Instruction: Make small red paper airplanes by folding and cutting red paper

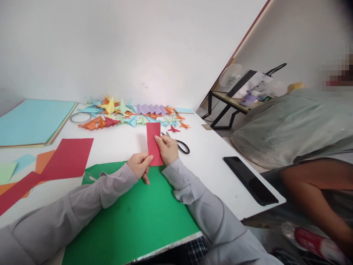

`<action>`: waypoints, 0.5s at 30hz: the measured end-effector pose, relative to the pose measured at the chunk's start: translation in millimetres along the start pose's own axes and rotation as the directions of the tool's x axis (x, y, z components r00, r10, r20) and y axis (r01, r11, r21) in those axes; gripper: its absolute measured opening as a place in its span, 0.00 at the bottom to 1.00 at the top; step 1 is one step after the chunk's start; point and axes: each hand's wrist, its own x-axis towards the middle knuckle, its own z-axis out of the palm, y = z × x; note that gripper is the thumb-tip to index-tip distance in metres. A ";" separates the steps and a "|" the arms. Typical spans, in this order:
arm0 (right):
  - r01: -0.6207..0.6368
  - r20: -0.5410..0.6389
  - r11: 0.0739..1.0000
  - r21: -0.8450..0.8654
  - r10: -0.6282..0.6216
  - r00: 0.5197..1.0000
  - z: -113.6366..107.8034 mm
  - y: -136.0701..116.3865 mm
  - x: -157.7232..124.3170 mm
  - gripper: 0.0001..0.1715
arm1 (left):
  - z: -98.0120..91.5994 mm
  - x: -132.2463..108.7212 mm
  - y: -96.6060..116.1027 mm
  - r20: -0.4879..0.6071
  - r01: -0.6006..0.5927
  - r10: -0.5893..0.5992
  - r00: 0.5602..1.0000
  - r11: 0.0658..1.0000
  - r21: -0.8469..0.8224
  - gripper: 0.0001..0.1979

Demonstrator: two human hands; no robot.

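A narrow red paper rectangle (153, 143) is held up above the near part of the table. My left hand (139, 164) pinches its lower left edge between thumb and fingers. On the right edge, my right hand (168, 148) grips the same paper with the thumb across its front. Just beyond my right hand lies a pair of scissors (183, 146), their black handle showing and the blades partly hidden. Under both forearms spreads a green sheet (138, 217).
Folded paper figures (110, 106) in many colours line the wall. Larger red paper (70, 158) and blue sheets (35, 119) lie left, near a roll of tape (80, 117). A black phone (249, 180) rests by the right edge. Another person (281, 125) sits at right.
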 end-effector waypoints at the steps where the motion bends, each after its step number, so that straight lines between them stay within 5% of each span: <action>1: -0.008 0.013 1.000 0.007 0.008 1.000 -0.5 0.2 0.2 0.24 | -0.3 -0.8 0.8 0.011 0.007 -0.007 1.000 1.000 -0.004 0.19; 9: -0.142 0.146 0.970 0.200 0.113 0.983 -1.8 -7.1 -1.8 0.26 | -8.3 -0.3 4.8 0.178 0.083 -0.084 0.980 0.996 0.012 0.18; 15: -0.415 0.362 0.784 0.462 0.260 0.895 -1.9 -12.9 -4.0 0.32 | -19.5 9.6 2.9 0.144 0.075 -0.047 0.988 0.978 -0.193 0.22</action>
